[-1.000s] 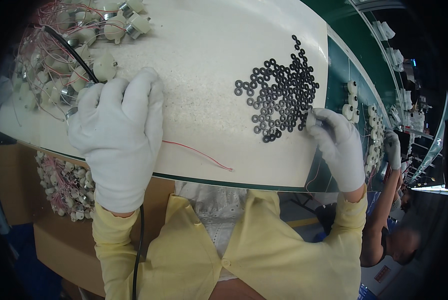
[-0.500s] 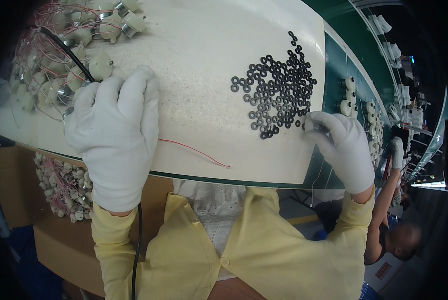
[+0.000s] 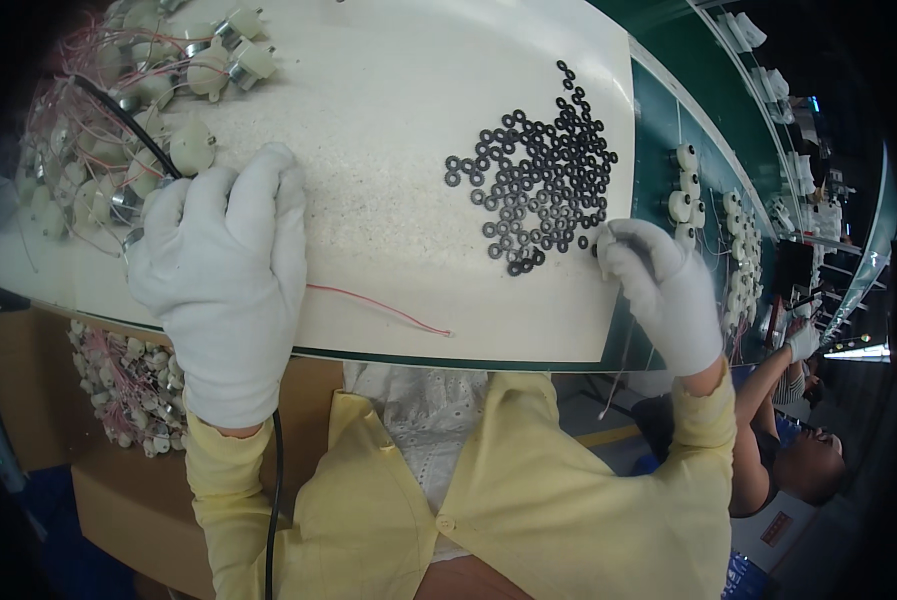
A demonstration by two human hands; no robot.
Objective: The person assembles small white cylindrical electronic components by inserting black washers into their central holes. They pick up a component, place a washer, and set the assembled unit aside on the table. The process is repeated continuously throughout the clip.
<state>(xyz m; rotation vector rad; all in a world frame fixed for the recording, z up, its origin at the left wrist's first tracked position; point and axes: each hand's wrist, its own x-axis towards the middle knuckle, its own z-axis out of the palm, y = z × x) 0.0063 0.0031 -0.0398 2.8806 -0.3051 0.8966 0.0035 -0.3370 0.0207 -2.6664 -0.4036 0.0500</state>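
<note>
- Head view: left hand (image 3: 226, 280), white-gloved, lies palm-down on white board (image 3: 388, 120), fingers bent over something hidden; whether it grips, cannot tell
- Right hand (image 3: 658, 290) pinches fingertips together at near edge of black washer pile (image 3: 538, 170); held item too small to see
- Red wire (image 3: 378, 305) trails between hands; small white motors (image 3: 158, 120) heaped beyond left hand

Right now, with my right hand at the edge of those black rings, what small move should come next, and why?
Probably pinch one ring off the near edge of the black rings. The right hand has its fingers at the pile's lower right corner, with loose rings just beside them, while the left hand rests flat on the white board.
</note>
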